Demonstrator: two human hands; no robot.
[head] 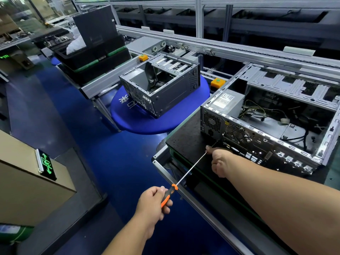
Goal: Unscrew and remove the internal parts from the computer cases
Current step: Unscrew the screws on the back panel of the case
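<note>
An open grey computer case [272, 124] lies on a black pallet [185, 138] at the right, its rear panel facing me, a power supply [226, 102] and loose cables inside. My left hand [154, 201] grips the orange-and-black handle of a long screwdriver [189, 170]. The shaft slants up to the right toward the case's lower rear corner. My right hand [219, 161] pinches the shaft near its tip, beside the rear panel. The tip itself is hidden behind my thumb.
A second, gutted case [160, 89] sits on a round blue platform [139, 118] further back. Black stacked trays [92, 52] stand at the back left. An aluminium conveyor rail [230, 50] runs behind. A brown box [27, 179] with a green exit sign stands at the left, on the blue floor.
</note>
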